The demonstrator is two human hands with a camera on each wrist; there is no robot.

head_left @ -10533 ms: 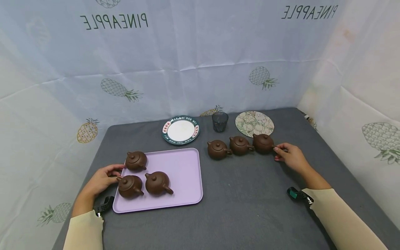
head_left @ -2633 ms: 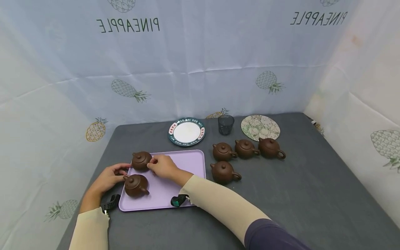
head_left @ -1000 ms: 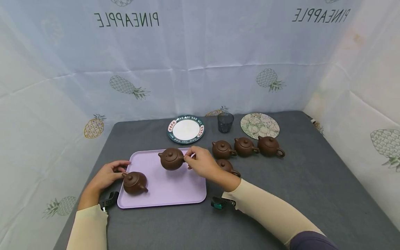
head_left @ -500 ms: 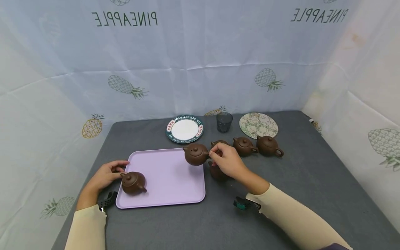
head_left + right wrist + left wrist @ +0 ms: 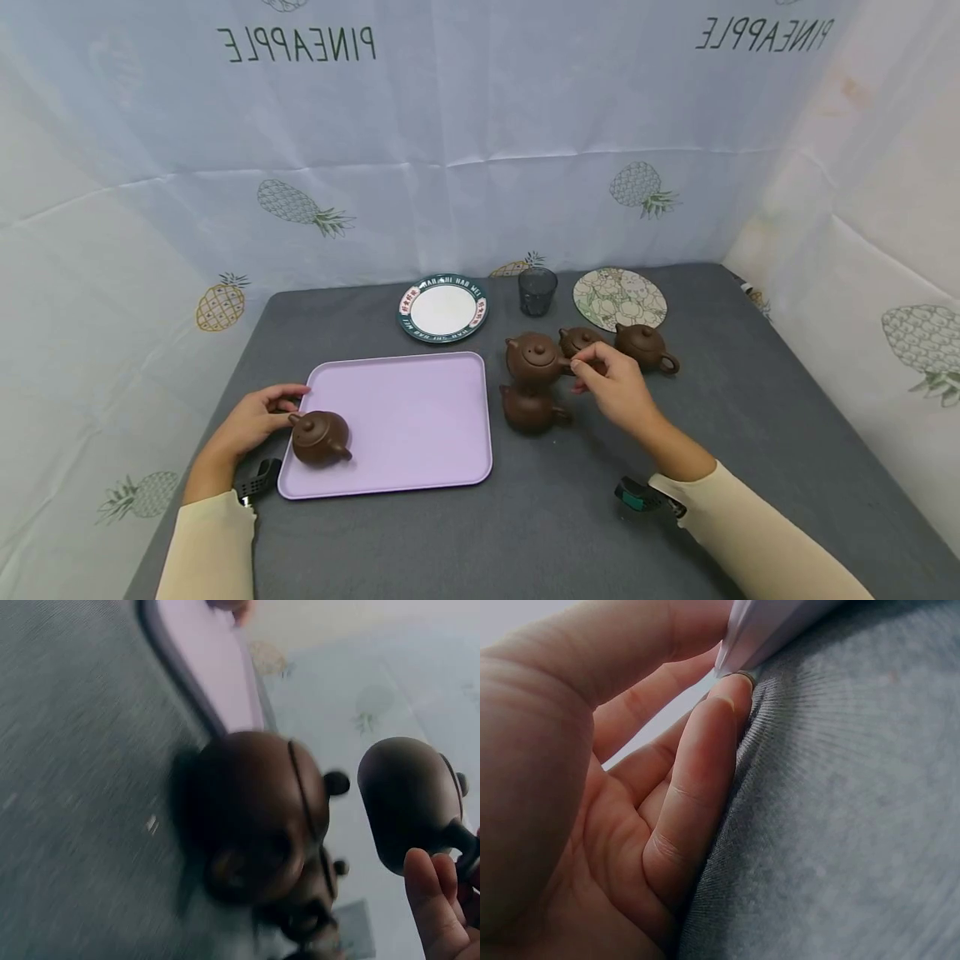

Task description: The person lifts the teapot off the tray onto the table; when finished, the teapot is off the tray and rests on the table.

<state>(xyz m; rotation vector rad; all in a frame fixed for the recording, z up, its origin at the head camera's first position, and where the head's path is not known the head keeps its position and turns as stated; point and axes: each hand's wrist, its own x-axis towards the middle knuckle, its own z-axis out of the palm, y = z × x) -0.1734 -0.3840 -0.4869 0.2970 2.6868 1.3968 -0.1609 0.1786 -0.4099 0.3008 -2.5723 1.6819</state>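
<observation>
The right hand pinched a raised brown teapot by its handle between thumb and fingers, above the bench, right of the lilac tray. The left hand, fingers loosely bent and apart from the thumb, touched the tray's left edge near a second teapot.

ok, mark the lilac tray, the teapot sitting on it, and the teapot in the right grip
Lilac tray (image 5: 416, 425), head view: bare floor.
Seated teapot (image 5: 322, 442), head view: body, below the lid.
Held teapot (image 5: 530, 370), head view: body, below the lid.
</observation>
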